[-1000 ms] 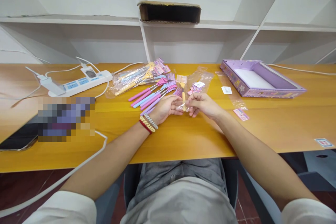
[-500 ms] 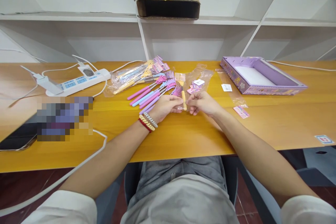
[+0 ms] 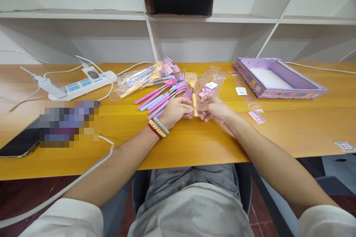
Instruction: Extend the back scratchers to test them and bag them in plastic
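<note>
Since half a second ago, the yellow scratcher (image 3: 194,104) is pointing a little straighter, while both hands are hardly moving. It is resting inside a clear bag (image 3: 190,76), between the hands, with its claw facing away from the person. The left hand (image 3: 177,112) is pinching the bag's left side with thumb and bent fingers; the right hand (image 3: 213,109) is pinching the right side near the handle's end, probably because holding both sides is keeping the thin plastic steady. Both forearms are slanting inward over the table (image 3: 194,146), palms turning toward each other. Loose scratchers (image 3: 158,104) are lying beside the left hand, perhaps for easy reach.
</note>
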Demonstrator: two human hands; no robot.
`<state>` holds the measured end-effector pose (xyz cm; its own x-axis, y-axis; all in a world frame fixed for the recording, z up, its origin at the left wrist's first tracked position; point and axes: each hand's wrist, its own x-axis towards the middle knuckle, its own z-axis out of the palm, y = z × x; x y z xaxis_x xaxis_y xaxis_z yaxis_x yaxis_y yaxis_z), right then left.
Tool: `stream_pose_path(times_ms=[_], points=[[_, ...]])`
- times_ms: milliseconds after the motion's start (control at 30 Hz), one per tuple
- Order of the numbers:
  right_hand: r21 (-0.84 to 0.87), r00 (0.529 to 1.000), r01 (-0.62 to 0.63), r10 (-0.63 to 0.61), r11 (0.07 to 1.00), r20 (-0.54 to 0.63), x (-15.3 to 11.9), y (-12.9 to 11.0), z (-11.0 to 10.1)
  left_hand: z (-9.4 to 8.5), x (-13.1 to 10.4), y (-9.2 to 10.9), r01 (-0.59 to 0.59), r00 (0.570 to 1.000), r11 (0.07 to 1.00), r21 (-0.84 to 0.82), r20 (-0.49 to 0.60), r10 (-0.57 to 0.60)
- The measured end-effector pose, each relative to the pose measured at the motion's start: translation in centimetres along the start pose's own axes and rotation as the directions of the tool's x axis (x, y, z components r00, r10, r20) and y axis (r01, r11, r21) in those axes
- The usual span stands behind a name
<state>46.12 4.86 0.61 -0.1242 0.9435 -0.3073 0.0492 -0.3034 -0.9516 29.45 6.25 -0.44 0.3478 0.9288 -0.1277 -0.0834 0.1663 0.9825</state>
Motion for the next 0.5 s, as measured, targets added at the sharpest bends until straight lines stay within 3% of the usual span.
stream_pose_path(times_ms=[133, 233, 500], points=[[0.026, 0.995, -0.004, 0.001, 1.0, 0.101, -0.15, -0.18, -0.25, -0.15, -0.04, 0.17, -0.157, 0.988, 0.987, 0.017, -0.004, 0.157], [0.012, 0.984, 0.062, -0.063, 0.998, 0.169, -0.37, -0.37, -0.4, -0.2, -0.14, 0.35, -0.22, 0.976, 0.976, 0.007, 0.013, 0.22], [-0.036, 0.945, 0.304, -0.296, 0.952, 0.142, -0.23, -0.25, -0.69, -0.12, -0.15, 0.3, -0.15, 0.985, 0.981, -0.126, 0.061, 0.159]])
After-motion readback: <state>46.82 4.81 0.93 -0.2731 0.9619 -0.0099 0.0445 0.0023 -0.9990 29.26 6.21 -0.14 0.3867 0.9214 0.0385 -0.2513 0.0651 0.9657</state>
